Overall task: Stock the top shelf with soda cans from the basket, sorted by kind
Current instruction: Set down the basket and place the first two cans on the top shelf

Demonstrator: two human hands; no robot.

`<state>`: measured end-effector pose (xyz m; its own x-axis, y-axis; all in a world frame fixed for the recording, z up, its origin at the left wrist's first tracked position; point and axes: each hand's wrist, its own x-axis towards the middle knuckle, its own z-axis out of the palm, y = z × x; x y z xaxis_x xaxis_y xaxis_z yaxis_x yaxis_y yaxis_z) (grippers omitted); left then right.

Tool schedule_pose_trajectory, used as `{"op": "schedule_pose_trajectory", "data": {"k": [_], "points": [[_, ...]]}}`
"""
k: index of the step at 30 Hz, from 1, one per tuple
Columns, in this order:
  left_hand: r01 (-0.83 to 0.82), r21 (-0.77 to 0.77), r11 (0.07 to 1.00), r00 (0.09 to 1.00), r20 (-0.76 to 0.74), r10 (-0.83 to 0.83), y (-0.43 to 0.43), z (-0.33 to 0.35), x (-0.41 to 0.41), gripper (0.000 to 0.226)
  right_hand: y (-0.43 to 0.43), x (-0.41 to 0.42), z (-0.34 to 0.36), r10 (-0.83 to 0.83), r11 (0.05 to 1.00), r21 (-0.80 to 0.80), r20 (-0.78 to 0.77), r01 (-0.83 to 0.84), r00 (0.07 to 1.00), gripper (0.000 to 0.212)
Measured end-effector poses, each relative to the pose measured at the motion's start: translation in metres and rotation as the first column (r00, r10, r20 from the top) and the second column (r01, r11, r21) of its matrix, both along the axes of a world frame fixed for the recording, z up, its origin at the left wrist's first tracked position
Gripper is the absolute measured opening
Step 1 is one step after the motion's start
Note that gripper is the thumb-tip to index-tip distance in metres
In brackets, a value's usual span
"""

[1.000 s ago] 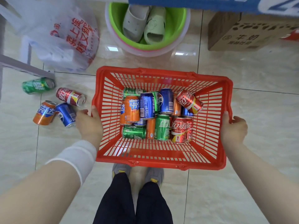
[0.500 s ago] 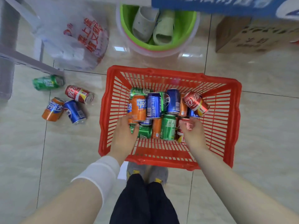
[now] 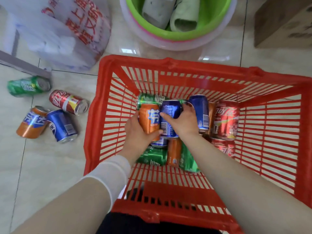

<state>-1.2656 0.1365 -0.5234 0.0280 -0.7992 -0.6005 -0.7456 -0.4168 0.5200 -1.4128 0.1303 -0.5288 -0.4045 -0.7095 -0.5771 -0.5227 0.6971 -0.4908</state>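
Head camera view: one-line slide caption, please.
Left hand grips an orange can, right hand a blue can, both inside the red basket on the tiled floor.

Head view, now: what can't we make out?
Top shelf: outside the head view.
Lower cans in the basket: mostly under the hands and other cans; count unclear.
Fingers of the left hand: behind the orange can it grips.
Label of the blue can: partly covered by the gripping right hand.
Cardboard box: cut by top-right edge.
Bag print: blurred.
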Motion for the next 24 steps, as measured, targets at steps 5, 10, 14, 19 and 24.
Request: {"op": "schedule_pose_trajectory", "data": {"k": [5,10,14,19,24], "points": [[-0.013,0.02,1.0,1.0,0.029,0.012,-0.004,-0.007,-0.007,0.095,-0.012,0.002,-0.009,0.051,0.996,0.076,-0.055,-0.047,0.997,0.096],[-0.1,0.106,0.989,0.992,-0.072,0.108,-0.004,-0.027,0.006,0.089,-0.013,-0.008,-0.009,0.03,0.998,0.055,0.035,-0.031,0.999,0.086],[-0.146,0.179,0.973,0.952,-0.243,0.187,0.005,0.022,0.002,0.056,0.002,-0.023,0.02,-0.166,0.986,0.049,0.296,0.159,0.941,0.074],[-0.22,0.312,0.924,0.844,-0.414,0.341,0.029,0.1,0.005,0.052,0.035,-0.032,0.097,-0.389,0.917,0.183,0.596,0.353,0.702,0.049],[-0.198,0.474,0.858,0.701,-0.543,0.462,0.055,0.2,0.019,0.059,0.081,-0.024,0.201,-0.491,0.851,0.296,0.742,0.435,0.457,0.066]]}}
